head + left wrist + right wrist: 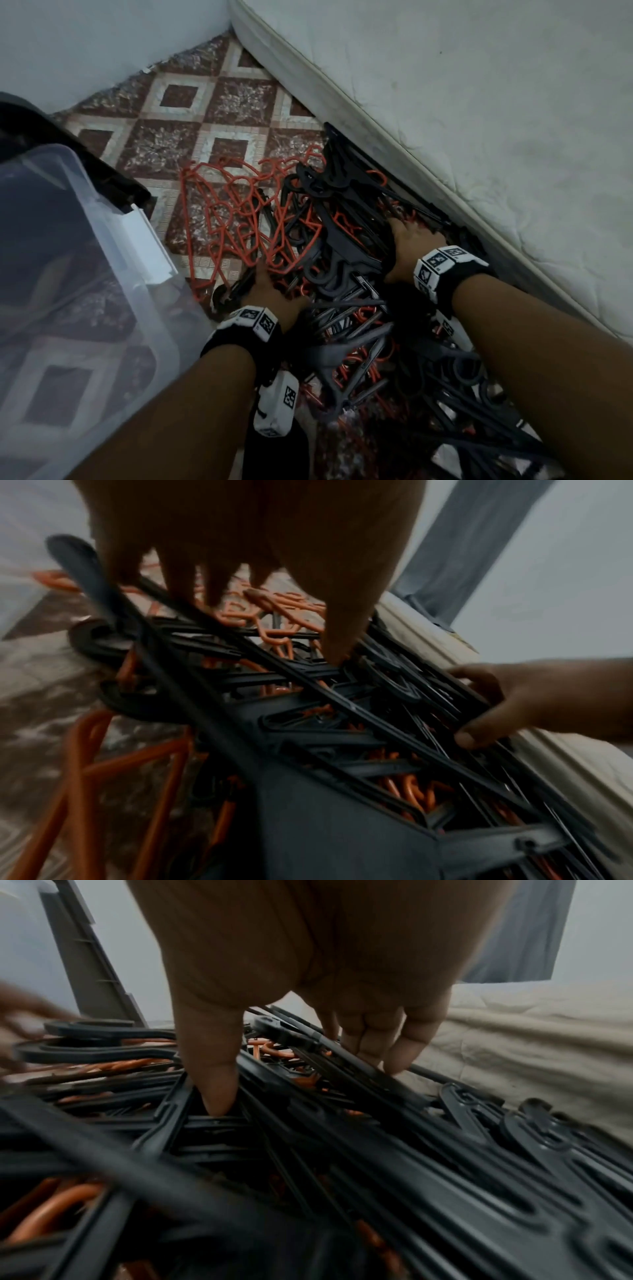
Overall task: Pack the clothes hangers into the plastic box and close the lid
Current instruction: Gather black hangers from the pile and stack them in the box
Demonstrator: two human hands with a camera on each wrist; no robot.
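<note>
A tangled pile of black hangers and orange hangers lies on the floor between the clear plastic box and a mattress. My left hand reaches into the pile's near left side. Its fingers point down, spread and straight, touching black hangers and orange hangers. My right hand is at the pile's right side by the mattress. Its thumb and curled fingers pinch a stack of black hangers. The left wrist view shows the same grip of the right hand.
The box stands open at the left with a white latch on its rim; a dark flat object lies behind it. The white mattress borders the pile on the right. Patterned floor runs to the wall beyond.
</note>
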